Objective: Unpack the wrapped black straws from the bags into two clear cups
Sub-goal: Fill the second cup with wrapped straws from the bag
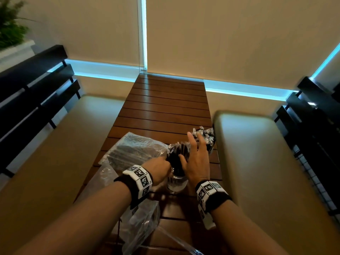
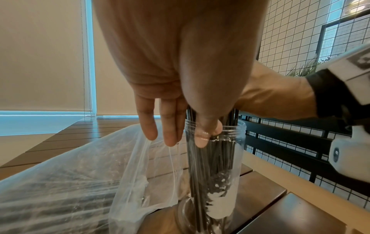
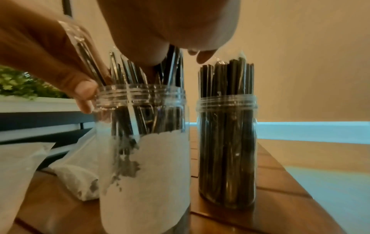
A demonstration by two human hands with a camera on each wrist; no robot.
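A slatted wooden table (image 1: 165, 107) carries everything, with cushioned benches along both of its long sides. Two clear cups stand near the right edge of the table, at its near half. The nearer cup (image 3: 144, 142), with a torn white label on its wall, is partly filled with wrapped black straws (image 3: 128, 74) that rise above its threaded rim. The farther cup (image 3: 227, 142) stands just beside it, apart from it, and is packed tight with wrapped straws (image 3: 227, 76) standing upright.

The left hand (image 1: 158, 171) is seen at the mouth of the nearer cup, its thumb and fingers curled round a bundle of the straws at the rim. In the left wrist view the thumb (image 2: 206, 129) is pressed against the straws just inside the rim, while the other fingers (image 2: 160, 123) hang straight down outside the cup. The right hand (image 1: 196, 162) is held over the straw tops with its fingers extended and spread; nothing is gripped by it, and the palm rests against the bundle.

A clear plastic bag (image 1: 136, 150) still holding straws lies on the table to the left of the nearer cup, touching it. Another, crumpled bag (image 1: 141, 223) lies at the near end of the table.
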